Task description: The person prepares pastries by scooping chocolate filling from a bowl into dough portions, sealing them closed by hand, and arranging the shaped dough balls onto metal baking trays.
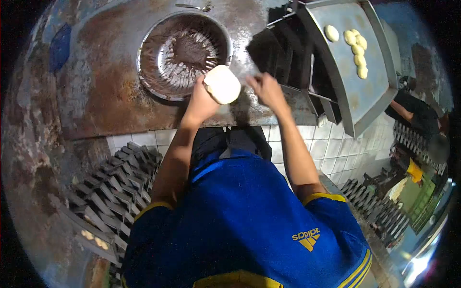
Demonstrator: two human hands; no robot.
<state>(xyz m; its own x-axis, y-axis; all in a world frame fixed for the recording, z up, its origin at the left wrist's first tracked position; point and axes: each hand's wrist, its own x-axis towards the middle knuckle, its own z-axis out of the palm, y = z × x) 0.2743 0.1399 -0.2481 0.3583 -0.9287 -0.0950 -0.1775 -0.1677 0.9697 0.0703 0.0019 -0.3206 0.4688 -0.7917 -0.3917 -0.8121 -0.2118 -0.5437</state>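
Observation:
My left hand (201, 103) is closed on a flat, pale piece of dough (224, 85) with rounded corners. This dough is held up at the front right rim of a large metal bowl (229, 45). Inside the bowl is a dark brown, chocolate-like paste (189, 50), smeared up the walls. To the right of the dough, my right hand (267, 92) has its fingers drawn together. The fingertips are slightly blurred, and what they hold, if anything, cannot be made out.
A spoon (193, 7) lies behind the bowl on the stained worktable (103, 48). At the right, a metal tray (343, 14) carries several pale dough pieces (359, 50) atop stacked metal trays (288, 48). Metal racks (115, 187) stand lower left. Another person (418, 113) is at far right.

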